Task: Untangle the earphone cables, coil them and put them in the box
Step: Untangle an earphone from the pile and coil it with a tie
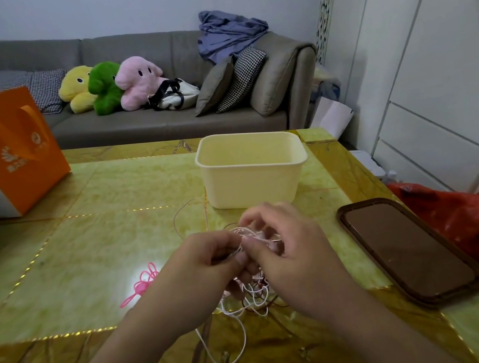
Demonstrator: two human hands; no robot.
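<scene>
Two bare hands meet over a glossy yellow-green table (126, 194) with a marbled, stone-like surface. The left hand (201, 266) has its fingers curled and its thumb pressed toward the fingertips, pinching thin strands of the earphone cables (253, 298). The right hand (287, 246) is just beside it, thumb tip touching the same strands, its other fingers bent and loosely spread above the bundle. The cables are a knotted mass of thin white, pale pink and dark brown cords, partly hidden by the fingers; loose loops hang below the hands onto the table, and one fine strand arcs up toward the box (252, 168). The box is cream plastic, rectangular with rounded corners and an open top, standing just beyond the hands. Left of the hands lies a small bright pink cord (141, 285) in looped coils. Right of the hands lies a flat dark oblong tray (408, 251) with a brown rim. Far left of the box stands an orange paper bag (1, 151) with ribbon handles.
</scene>
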